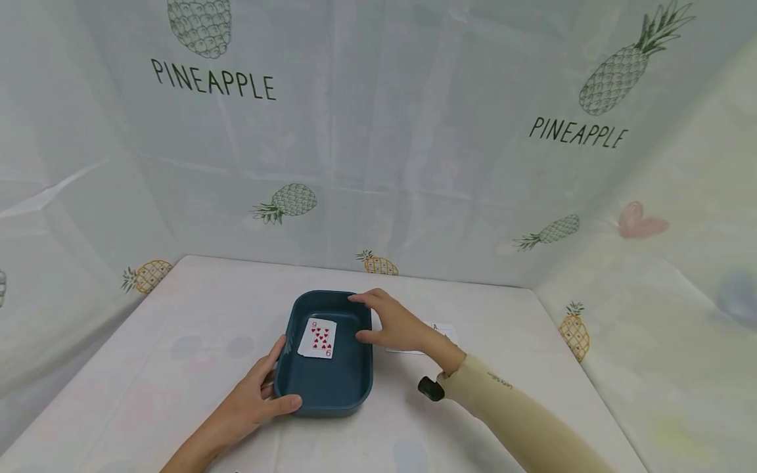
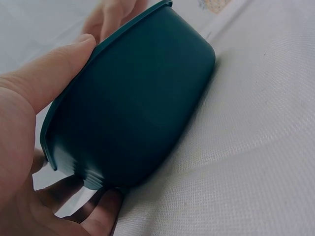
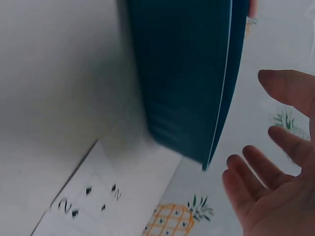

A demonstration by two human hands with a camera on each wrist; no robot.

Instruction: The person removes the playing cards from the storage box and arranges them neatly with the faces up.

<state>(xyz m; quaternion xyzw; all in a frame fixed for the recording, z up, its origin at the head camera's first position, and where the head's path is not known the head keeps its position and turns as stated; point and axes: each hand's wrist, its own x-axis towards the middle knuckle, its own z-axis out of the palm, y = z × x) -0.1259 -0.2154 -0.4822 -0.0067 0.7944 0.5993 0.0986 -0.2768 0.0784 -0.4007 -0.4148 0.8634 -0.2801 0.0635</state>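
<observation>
A dark teal rectangular tub [image 1: 331,387] rests on the table, with a few stacked playing cards [image 1: 318,338] inside, the nine of hearts on top. My left hand [image 1: 251,397] grips the tub's near left side. Its thumb [image 2: 64,69] lies on the rim while the fingers curl against the outer wall and low near the base. Over the tub's far right rim, my right hand [image 1: 393,322] is spread with nothing in it. In the right wrist view its fingers [image 3: 263,172] are apart from the tub wall. White playing cards [image 1: 445,330] with black marks lie on the table, partly hidden behind the right hand.
A white cloth covers the table [image 1: 225,368], whose far edge meets a hanging pineapple-print sheet [image 1: 378,131]. More sheet hangs at the left and right. A black device [image 1: 431,389] is worn at the right wrist, below a beige sleeve [image 1: 508,407].
</observation>
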